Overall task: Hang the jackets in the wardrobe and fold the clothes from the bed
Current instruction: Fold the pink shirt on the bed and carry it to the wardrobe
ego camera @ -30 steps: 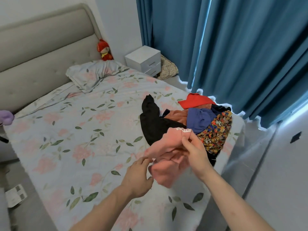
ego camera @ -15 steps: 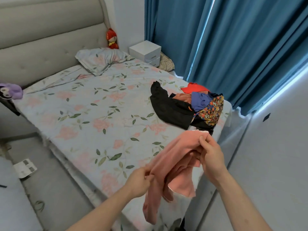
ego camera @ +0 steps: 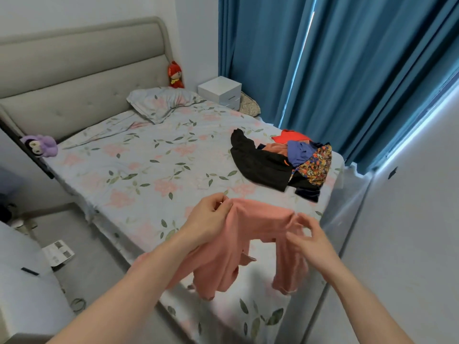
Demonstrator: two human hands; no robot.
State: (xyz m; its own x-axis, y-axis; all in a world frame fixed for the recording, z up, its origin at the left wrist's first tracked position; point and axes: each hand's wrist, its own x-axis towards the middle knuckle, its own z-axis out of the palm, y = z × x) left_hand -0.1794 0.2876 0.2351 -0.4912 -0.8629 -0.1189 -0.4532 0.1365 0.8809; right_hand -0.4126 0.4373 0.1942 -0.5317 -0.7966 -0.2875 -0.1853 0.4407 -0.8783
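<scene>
Now we pinch the pink top [ego camera: 250,234] w/ left hand [ego camera: 211,219] & right hand [ego camera: 306,237], near bed [ego camera: 139,170] edge.

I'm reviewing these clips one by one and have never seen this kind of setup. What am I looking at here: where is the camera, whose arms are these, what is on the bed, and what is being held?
There is no machine here. The single picture comes from a wide-angle camera worn on a person's head, looking forward and down, so the two bare arms reaching in from the bottom are the wearer's own.

The left hand pinches the top edge of a pink garment, which hangs down over the near corner of the bed. The right hand is at the garment's other upper corner with fingers spread; whether it grips the cloth is unclear.

On the floral sheet lies a pile of clothes still to be folded: black, red, blue and patterned pieces. A pillow lies by the headboard, with a red doll behind it and a purple plush toy at the bed's left edge.
</scene>
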